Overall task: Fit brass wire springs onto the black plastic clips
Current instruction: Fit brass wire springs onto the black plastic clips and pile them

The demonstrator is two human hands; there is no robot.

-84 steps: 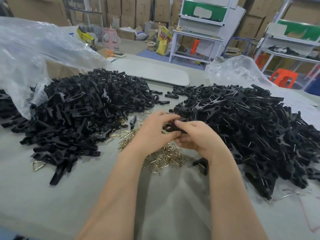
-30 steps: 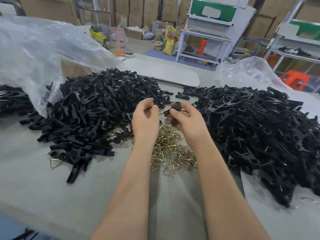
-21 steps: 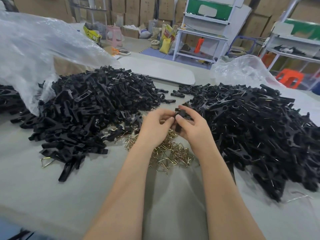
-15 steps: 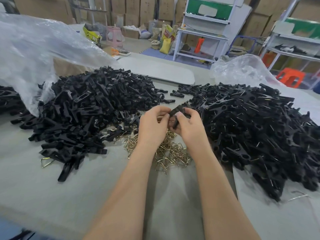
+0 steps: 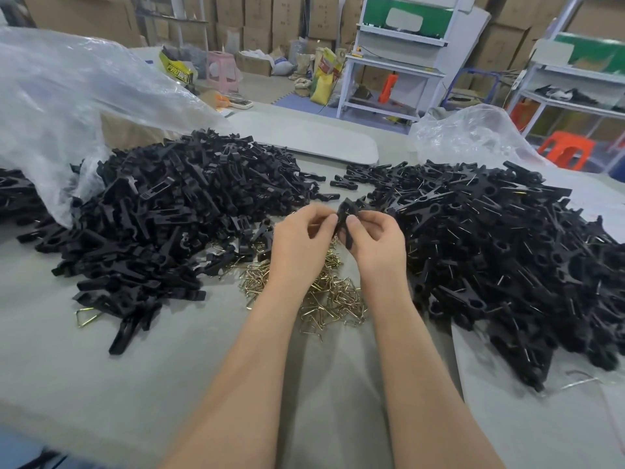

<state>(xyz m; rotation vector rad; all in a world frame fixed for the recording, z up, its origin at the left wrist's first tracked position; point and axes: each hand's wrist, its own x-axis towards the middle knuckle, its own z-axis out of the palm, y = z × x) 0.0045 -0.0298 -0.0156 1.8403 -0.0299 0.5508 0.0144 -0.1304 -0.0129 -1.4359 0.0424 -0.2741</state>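
grey cloth covers the worktable [image 5: 101, 384], and cardboard boxes [image 5: 263, 15] are stacked along the far wall at twelve o'clock. we see two heaps of black parts. the left heap [image 5: 176, 211] sits at nine o'clock of the hands, spilling from under a clear plastic bag [image 5: 67, 96]. the right heap [image 5: 490, 248] sits at three o'clock, with thin wire glinting on many pieces (we take those for finished ones, though that is only our guess). the brass springs [image 5: 334, 292] lie in a loose tangle at six o'clock, just under the wrists.

both hands are raised above that tangle and meet on one black clip [image 5: 345, 214]. the right hand [image 5: 375, 245] is curled round it, thumb pressed on its near face. the left hand [image 5: 301, 242] pinches the clip's left edge between thumb and forefinger, its other fingers curled in. we cannot tell whether a spring sits between those fingertips, as it is too small and hidden.

we judge the fitting step to be under way. the wire is springy, so a leg pushed in askew could snap free and fly into either heap. if the right hand's grip slackens under the push, the clip could twist and drop among the springs. a half-seated spring dropped at three o'clock would be hard to find again.
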